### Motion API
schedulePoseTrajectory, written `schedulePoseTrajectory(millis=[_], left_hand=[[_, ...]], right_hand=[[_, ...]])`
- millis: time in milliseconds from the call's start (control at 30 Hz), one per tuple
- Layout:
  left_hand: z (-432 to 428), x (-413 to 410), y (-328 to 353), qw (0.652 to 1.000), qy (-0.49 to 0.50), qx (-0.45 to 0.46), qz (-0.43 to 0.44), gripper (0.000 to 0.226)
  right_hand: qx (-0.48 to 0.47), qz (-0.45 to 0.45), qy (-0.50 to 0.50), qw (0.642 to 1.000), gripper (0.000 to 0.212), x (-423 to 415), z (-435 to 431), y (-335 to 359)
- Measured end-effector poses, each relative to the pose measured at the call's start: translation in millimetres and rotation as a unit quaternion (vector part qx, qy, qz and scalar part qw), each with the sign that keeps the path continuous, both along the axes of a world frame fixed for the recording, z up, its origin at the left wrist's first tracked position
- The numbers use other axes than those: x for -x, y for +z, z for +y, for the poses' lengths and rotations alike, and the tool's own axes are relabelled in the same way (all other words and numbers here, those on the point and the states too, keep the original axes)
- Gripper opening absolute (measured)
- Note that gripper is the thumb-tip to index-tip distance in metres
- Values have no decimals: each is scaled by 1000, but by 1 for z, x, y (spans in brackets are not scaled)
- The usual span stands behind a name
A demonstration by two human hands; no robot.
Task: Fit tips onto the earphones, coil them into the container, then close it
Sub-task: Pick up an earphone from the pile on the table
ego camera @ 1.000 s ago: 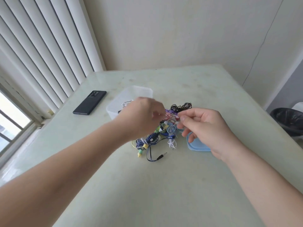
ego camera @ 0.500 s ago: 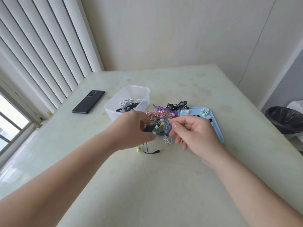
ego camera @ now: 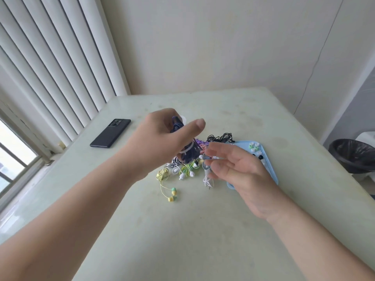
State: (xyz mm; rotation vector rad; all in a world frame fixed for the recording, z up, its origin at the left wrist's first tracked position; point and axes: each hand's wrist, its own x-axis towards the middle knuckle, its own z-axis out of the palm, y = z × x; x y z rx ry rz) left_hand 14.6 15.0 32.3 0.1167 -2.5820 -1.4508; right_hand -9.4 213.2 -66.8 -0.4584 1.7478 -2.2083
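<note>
Left hand (ego camera: 162,142) has come up off the bench (ego camera: 203,230), gripping a navy earphone bundle (ego camera: 190,154) and hiding most of the clear container (ego camera: 182,118). Right hand (ego camera: 239,171) is loose-fingered over the blue lid (ego camera: 241,144), too blurry to tell if it's pinching anything. Earphone pile (ego camera: 186,169) sits underneath.

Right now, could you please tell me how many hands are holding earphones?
2. The left hand, above the pile, grips a dark blue earphone bundle; the right hand pinches a pale earphone beside the blue lid.
</note>
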Motion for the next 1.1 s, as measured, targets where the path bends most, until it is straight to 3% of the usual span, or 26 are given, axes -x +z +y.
schedulePoseTrajectory(millis=[100,200,333,500,600,700,867,1000,1100], left_hand=[[7,1,-13,983,-58,-162,-56,40],[12,3,-32,937,-99,-319,-104,24],[20,4,-54,907,-100,-396,-104,13],[23,6,-79,886,-98,-443,-95,27],[26,3,-92,890,-105,-434,-95,35],[30,-3,-99,919,-90,-376,-74,18],[31,-9,-103,959,-63,-276,-12,9],[33,-11,-108,978,-75,-192,30,15],[34,-12,-109,982,-64,-174,46,6]], right_hand=[[70,-28,55,996,48,-1,3,6],[75,-38,71,994,39,0,7,10],[32,-81,38,995,34,6,15,15],[32,-124,31,991,34,15,24,16],[55,-133,10,990,31,17,24,15],[49,-133,17,990,35,17,24,15],[2,-100,36,994,38,13,20,11],[-24,-86,14,996,27,13,21,10],[-51,-70,13,996,23,12,20,10]])
